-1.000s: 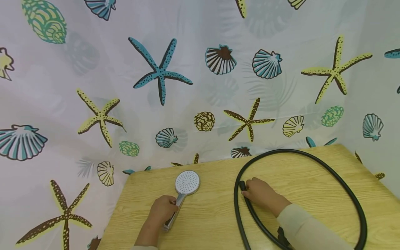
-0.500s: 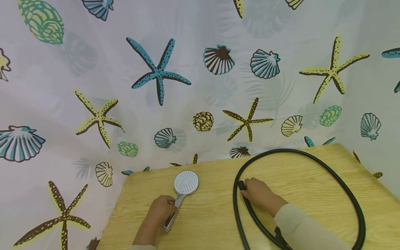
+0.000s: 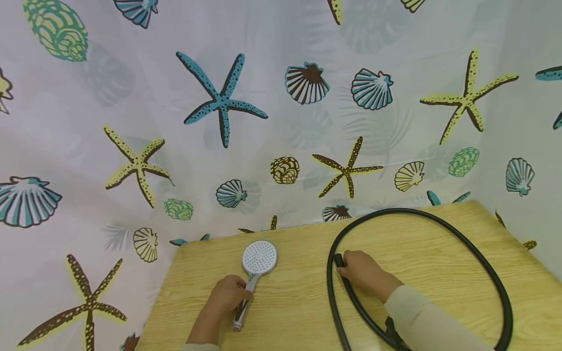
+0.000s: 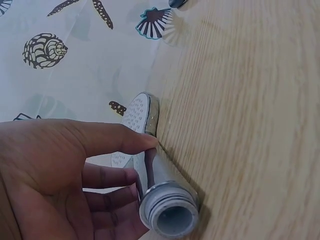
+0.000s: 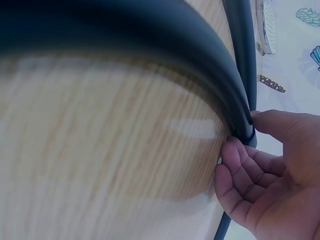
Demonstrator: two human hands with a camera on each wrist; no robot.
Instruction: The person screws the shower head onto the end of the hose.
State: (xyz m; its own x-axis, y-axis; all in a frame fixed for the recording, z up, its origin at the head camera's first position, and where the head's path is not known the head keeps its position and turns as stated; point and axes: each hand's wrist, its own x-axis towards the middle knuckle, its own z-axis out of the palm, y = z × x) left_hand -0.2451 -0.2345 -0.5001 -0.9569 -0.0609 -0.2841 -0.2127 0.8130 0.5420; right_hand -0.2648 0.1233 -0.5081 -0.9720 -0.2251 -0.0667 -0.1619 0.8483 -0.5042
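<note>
A chrome shower head [image 3: 259, 257] with a round white nozzle face lies on the wooden table [image 3: 290, 292], nozzles up. My left hand [image 3: 228, 294] pinches its handle between thumb and fingers. The left wrist view shows the handle's open threaded end [image 4: 173, 220] facing the camera. To the right, my right hand [image 3: 363, 270] pinches a black hose [image 3: 330, 278] just behind its thicker end piece [image 3: 338, 260]. In the right wrist view, thumb and fingertips meet around the hose [image 5: 243, 125]; the fingers partly hide it.
The hose forms a wide loop over the table's right half, running out of view at the bottom. A dark piece [image 3: 392, 327] sits by the right sleeve. A shell-and-starfish curtain [image 3: 281, 122] hangs behind and beside the table.
The shower head has swung slightly: its face moved a little left and its handle end a little right, with the left hand holding on. The right hand and hose stay nearly still.
</note>
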